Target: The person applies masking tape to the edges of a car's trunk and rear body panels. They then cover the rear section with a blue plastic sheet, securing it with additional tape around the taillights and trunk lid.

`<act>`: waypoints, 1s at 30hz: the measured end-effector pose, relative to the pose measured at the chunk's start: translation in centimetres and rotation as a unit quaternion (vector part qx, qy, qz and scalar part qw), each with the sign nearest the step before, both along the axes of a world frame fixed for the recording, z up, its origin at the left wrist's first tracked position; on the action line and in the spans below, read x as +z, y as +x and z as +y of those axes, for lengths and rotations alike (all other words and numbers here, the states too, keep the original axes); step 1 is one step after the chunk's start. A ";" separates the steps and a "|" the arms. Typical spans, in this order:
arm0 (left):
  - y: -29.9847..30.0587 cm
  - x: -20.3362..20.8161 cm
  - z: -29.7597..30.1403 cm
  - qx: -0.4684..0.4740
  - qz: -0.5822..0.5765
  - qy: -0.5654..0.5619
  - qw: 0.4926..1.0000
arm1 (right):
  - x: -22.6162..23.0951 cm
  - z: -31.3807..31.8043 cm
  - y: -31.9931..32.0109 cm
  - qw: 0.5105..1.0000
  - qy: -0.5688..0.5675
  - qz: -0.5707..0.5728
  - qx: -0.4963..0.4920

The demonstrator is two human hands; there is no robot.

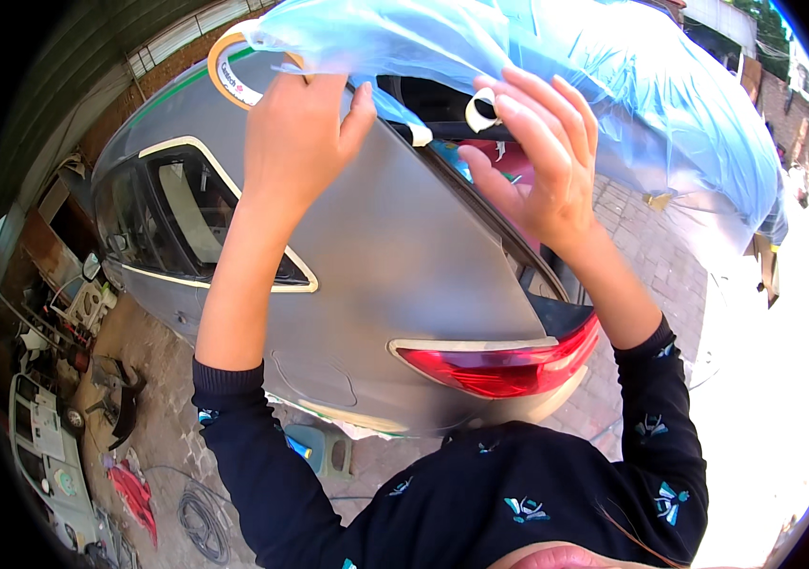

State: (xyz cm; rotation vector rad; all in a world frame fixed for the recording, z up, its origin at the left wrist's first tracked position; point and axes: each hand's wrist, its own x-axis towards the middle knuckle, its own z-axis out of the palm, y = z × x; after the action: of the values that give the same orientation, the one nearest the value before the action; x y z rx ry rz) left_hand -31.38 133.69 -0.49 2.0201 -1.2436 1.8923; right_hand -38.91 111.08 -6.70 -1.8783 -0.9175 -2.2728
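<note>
My left hand (293, 142) is raised with its fingers curled round a roll of masking tape (219, 68), thumb sticking out. Some fingertips are hidden behind the hand. Light blue plastic film (395, 38) hangs over the top of the car and touches the roll. My right hand (551, 161) is lifted with its fingers spread apart. A curled piece of whitish tape (480, 112) is at its index finger, apparently clinging there. Between the hands, another bit of tape (421, 136) sits at the lower end of a narrow strip of film. The car (376, 247) has a dull grey body.
Tape edges the side window (198, 204) and the red tail light (509, 365). The rear opening of the car lies below my right hand. On the floor at left are a coiled hose (203, 522), a red cloth (134, 493) and a detached car door (49, 465). A grey stool (329, 450) stands near the bumper.
</note>
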 end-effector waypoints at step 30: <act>-1.0 -6.4 15.4 -0.512 0.412 -0.428 0.620 | 2.2 0.8 -0.7 0.984 0.077 0.077 -0.143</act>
State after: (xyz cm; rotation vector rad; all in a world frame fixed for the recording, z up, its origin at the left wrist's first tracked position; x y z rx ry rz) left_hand -32.35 149.11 -6.90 0.9340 -0.6550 0.5560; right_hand -39.62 111.90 -4.47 -2.1964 -0.4621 -2.2249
